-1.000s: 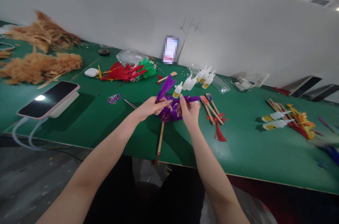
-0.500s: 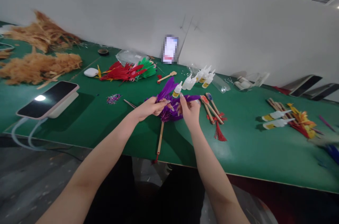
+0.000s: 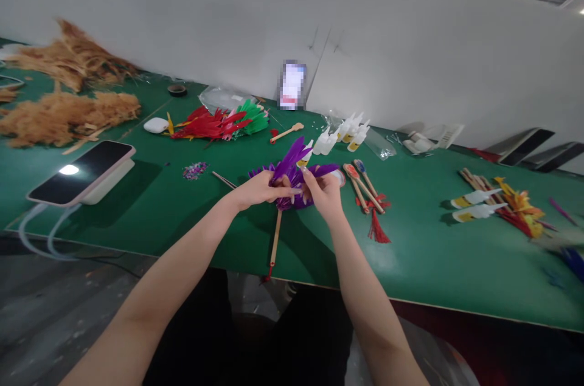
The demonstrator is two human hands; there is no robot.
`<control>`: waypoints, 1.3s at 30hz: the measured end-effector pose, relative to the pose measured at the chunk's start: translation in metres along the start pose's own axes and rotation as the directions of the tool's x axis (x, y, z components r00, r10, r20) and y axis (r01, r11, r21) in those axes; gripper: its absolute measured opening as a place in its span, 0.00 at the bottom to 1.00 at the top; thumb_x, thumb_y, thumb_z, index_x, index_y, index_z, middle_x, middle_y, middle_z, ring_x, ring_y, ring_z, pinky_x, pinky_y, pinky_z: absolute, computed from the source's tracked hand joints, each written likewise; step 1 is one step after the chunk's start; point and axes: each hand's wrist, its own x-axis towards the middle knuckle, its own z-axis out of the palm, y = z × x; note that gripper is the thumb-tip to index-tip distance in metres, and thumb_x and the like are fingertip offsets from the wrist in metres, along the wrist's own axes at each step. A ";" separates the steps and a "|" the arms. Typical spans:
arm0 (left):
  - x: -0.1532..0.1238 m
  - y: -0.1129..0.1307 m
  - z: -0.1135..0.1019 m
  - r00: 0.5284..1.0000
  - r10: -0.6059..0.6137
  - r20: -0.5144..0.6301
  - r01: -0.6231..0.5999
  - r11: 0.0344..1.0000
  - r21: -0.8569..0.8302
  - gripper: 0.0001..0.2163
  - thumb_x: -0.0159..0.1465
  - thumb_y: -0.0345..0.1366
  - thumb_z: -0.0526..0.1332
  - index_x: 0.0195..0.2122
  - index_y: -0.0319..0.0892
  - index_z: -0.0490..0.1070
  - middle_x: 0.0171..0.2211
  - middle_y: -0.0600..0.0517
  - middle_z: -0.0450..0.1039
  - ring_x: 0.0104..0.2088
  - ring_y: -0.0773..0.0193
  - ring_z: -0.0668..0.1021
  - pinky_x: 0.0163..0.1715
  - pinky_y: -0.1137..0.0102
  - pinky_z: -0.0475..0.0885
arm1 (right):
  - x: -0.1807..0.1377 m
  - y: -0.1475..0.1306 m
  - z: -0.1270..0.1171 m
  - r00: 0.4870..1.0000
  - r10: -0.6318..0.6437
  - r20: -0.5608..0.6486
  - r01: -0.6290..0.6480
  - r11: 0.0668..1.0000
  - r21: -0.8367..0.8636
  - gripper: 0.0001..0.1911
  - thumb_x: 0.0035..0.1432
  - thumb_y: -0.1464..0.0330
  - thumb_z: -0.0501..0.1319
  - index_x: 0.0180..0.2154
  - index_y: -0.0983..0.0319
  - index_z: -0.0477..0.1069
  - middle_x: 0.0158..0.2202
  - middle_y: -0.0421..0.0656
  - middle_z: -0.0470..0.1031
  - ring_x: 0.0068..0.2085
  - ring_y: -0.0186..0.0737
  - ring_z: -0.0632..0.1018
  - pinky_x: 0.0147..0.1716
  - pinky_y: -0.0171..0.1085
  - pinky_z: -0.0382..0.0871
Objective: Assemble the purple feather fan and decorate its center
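Note:
A purple feather fan (image 3: 301,200) lies on the green table in front of me, its wooden handle (image 3: 276,237) pointing toward me. My left hand (image 3: 262,189) is closed in a pinch on a purple feather (image 3: 294,154) that stands up and leans to the right. Close beside it, my right hand (image 3: 323,193) pinches another purple feather (image 3: 326,169) pointing to the right. The fingertips nearly meet over the fan and hide its middle. Just behind them stands a small glue bottle (image 3: 305,157), partly covered by the feathers.
Several glue bottles (image 3: 326,143) stand behind the hands. Wooden handles (image 3: 358,185) with a red tassel (image 3: 378,228) lie to the right; tweezers (image 3: 222,180) and sequins (image 3: 196,171) to the left. Red feathers (image 3: 207,123) lie farther back. A phone (image 3: 84,170) rests at the left.
My hands have come closer together over the fan, the right dropping slightly. The left hand's feather now stands farther right, and the right hand's feather has shifted left.

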 end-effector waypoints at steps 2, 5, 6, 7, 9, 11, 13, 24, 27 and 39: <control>0.000 0.000 0.001 0.999 0.041 -0.002 -0.041 0.998 0.046 0.14 0.57 0.44 0.65 0.23 0.40 0.65 0.18 0.59 0.57 0.20 0.73 0.59 0.21 0.74 0.55 | 0.000 -0.001 0.000 0.999 0.007 0.037 -0.007 1.000 -0.006 0.23 0.52 0.50 0.61 0.19 0.61 0.63 0.13 0.35 0.64 0.14 0.29 0.65 0.13 0.30 0.58; 0.001 0.000 0.003 0.995 0.101 -0.019 -0.098 0.988 0.120 0.16 0.58 0.44 0.63 0.21 0.40 0.62 0.18 0.59 0.58 0.21 0.72 0.62 0.23 0.74 0.57 | -0.001 0.001 -0.001 0.999 0.015 0.030 -0.015 1.000 0.000 0.22 0.52 0.51 0.62 0.20 0.61 0.64 0.13 0.35 0.63 0.15 0.28 0.64 0.13 0.30 0.57; 0.001 0.000 0.004 0.993 0.111 -0.031 -0.106 0.984 0.140 0.17 0.59 0.44 0.62 0.20 0.40 0.61 0.18 0.59 0.58 0.20 0.72 0.62 0.23 0.74 0.57 | 0.000 0.002 -0.001 1.000 0.017 0.024 -0.017 1.000 0.003 0.22 0.52 0.51 0.62 0.20 0.61 0.64 0.14 0.35 0.63 0.15 0.29 0.64 0.13 0.30 0.57; 0.001 0.000 0.004 0.992 0.114 -0.045 -0.106 0.982 0.157 0.17 0.60 0.44 0.61 0.20 0.40 0.61 0.18 0.59 0.59 0.20 0.72 0.63 0.23 0.74 0.58 | 0.000 0.004 -0.002 0.999 0.021 0.024 -0.021 1.000 0.003 0.22 0.52 0.50 0.62 0.21 0.61 0.65 0.14 0.35 0.63 0.15 0.29 0.64 0.13 0.31 0.57; 0.001 0.001 0.006 0.992 0.106 -0.070 -0.092 0.980 0.179 0.17 0.61 0.45 0.59 0.21 0.40 0.64 0.18 0.58 0.62 0.20 0.71 0.64 0.24 0.74 0.59 | 0.000 0.006 -0.002 0.998 0.045 0.039 -0.044 0.999 -0.008 0.22 0.52 0.50 0.61 0.22 0.61 0.65 0.14 0.35 0.64 0.15 0.29 0.65 0.13 0.31 0.57; 0.001 0.001 0.006 0.993 0.092 -0.079 -0.076 0.979 0.190 0.17 0.61 0.47 0.58 0.22 0.39 0.67 0.19 0.57 0.64 0.21 0.71 0.65 0.24 0.74 0.60 | 0.000 0.007 -0.003 0.995 0.076 0.058 -0.075 0.997 -0.023 0.23 0.51 0.48 0.61 0.22 0.61 0.64 0.14 0.35 0.64 0.15 0.30 0.65 0.14 0.31 0.57; 0.000 0.001 0.006 0.994 0.078 -0.074 -0.063 0.980 0.188 0.17 0.60 0.48 0.59 0.22 0.39 0.66 0.19 0.57 0.64 0.21 0.71 0.66 0.25 0.73 0.61 | -0.001 0.007 -0.003 0.994 0.082 0.074 -0.079 0.996 -0.038 0.23 0.51 0.48 0.61 0.23 0.61 0.65 0.15 0.36 0.65 0.16 0.30 0.66 0.14 0.32 0.58; 0.004 -0.006 -0.003 1.000 0.006 0.027 -0.011 0.980 0.200 0.18 0.52 0.46 0.66 0.22 0.41 0.59 0.21 0.59 0.57 0.23 0.72 0.60 0.24 0.73 0.57 | -0.001 0.011 -0.005 0.996 0.041 0.078 -0.029 0.989 -0.147 0.24 0.53 0.47 0.58 0.22 0.60 0.63 0.15 0.37 0.64 0.17 0.31 0.65 0.16 0.34 0.58; 0.003 -0.005 -0.003 1.000 0.021 0.022 -0.026 0.977 0.213 0.19 0.53 0.46 0.66 0.21 0.41 0.59 0.21 0.59 0.57 0.23 0.71 0.61 0.24 0.73 0.56 | 0.000 0.013 -0.005 0.997 0.044 0.069 -0.034 0.989 -0.147 0.24 0.53 0.47 0.58 0.22 0.60 0.63 0.15 0.37 0.64 0.17 0.32 0.65 0.16 0.34 0.59; 0.004 -0.006 -0.001 0.998 0.068 0.008 -0.068 0.964 0.255 0.16 0.56 0.44 0.62 0.22 0.41 0.57 0.21 0.58 0.57 0.23 0.70 0.62 0.25 0.73 0.58 | 0.000 0.014 -0.007 0.992 0.063 0.112 -0.046 0.989 -0.143 0.22 0.54 0.49 0.58 0.22 0.61 0.64 0.15 0.36 0.62 0.16 0.31 0.64 0.15 0.34 0.56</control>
